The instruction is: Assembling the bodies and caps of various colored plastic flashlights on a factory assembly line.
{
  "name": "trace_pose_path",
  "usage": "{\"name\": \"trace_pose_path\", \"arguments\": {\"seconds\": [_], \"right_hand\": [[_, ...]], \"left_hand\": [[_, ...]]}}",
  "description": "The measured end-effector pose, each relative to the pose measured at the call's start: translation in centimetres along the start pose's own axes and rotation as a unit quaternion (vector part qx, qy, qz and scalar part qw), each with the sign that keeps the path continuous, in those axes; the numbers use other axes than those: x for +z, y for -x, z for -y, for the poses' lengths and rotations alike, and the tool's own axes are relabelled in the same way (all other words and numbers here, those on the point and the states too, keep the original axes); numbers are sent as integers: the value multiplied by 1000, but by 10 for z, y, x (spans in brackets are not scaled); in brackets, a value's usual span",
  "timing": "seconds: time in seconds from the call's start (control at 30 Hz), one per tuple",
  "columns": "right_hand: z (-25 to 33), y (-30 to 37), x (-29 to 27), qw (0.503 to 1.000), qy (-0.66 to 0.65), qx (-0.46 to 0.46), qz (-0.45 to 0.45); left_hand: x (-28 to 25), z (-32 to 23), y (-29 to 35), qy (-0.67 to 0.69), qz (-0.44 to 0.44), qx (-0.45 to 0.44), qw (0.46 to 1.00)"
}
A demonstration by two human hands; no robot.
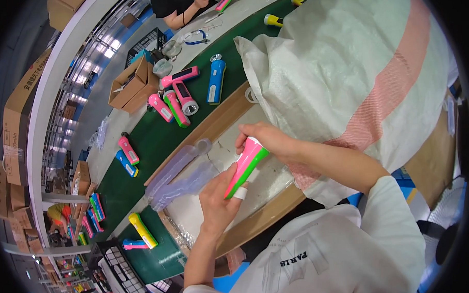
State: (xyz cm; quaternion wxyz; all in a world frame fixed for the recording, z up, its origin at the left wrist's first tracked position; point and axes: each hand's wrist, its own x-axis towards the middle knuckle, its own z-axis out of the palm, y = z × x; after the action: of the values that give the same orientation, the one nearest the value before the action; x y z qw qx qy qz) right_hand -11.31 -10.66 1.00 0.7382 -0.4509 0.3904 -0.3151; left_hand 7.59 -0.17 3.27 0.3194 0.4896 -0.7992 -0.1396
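Pink-and-green flashlight (247,166), held slantwise above the long shallow cardboard tray (263,220), wide end up and narrow end down toward the wearer: the left hand (216,201) has its fingers closed round the lower body, while the right hand (269,138) has its fingers curled in close at the pale rim of the wide end, and whether they pinch something there or merely rest against it I cannot tell. To do this well, I would let the left grip do the steadying, firm but not squeezing, and leave the right fingertips free for the finer work at the rim; staying over the tray seems wise too, since a slip would then drop inside its walls (the pale band wrapped on a left finger might well slide a little on smooth plastic). In the tray itself lie limp, clear plastic sleeves (169,174) along the far side. Beyond it, on the green counter (159,141), stands an open cardboard box (126,101) with dark bits inside too small to make out; the big white woven sack (340,55) at the right hides whatever it holds, and the black wire basket (122,269) at lower left shows no contents I can name
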Motion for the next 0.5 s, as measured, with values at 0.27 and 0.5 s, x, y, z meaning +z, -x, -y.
{"name": "trace_pose_path", "arguments": {"seconds": [0.27, 0.5], "right_hand": [[2, 6, 19, 975, -186, -105, 58], [-26, 2, 38, 963, -244, -112, 36]], "left_hand": [[14, 27, 25, 683, 57, -374, 625], [23, 11, 33, 530, 38, -373, 760]]}}
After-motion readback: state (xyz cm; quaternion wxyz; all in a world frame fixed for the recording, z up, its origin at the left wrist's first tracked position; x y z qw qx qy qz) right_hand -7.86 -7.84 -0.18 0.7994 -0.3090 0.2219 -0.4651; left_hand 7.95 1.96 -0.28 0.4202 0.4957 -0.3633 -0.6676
